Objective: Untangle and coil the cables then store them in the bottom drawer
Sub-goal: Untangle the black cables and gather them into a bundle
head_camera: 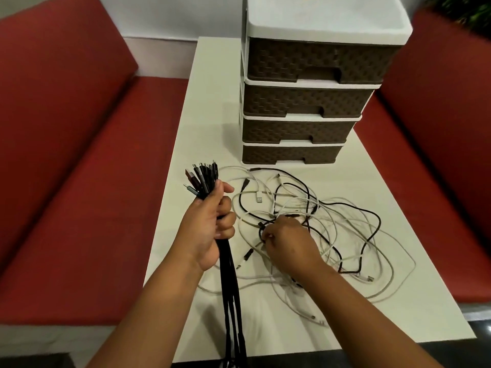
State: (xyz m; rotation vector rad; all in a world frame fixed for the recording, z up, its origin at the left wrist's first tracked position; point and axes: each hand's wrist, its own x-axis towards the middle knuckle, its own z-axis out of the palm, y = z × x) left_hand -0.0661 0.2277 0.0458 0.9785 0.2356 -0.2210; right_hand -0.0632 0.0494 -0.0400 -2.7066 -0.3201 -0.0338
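My left hand (210,224) grips a bundle of black cables (232,293); their plugs fan out above the fist and the cords hang down past the table's near edge. A tangle of white and black cables (342,229) lies spread on the white table (210,102). My right hand (287,245) reaches into the left part of the tangle, fingertips pinching a black cable there. Behind the tangle stands a drawer unit (313,30) with several brown woven-look drawers, all closed; the bottom drawer (265,155) is nearest the cables.
Red upholstered benches flank the table, one on the left (79,168) and one on the right (451,128). A loose white USB plug (259,199) lies between my left hand and the tangle. Dark floor shows past the near table edge.
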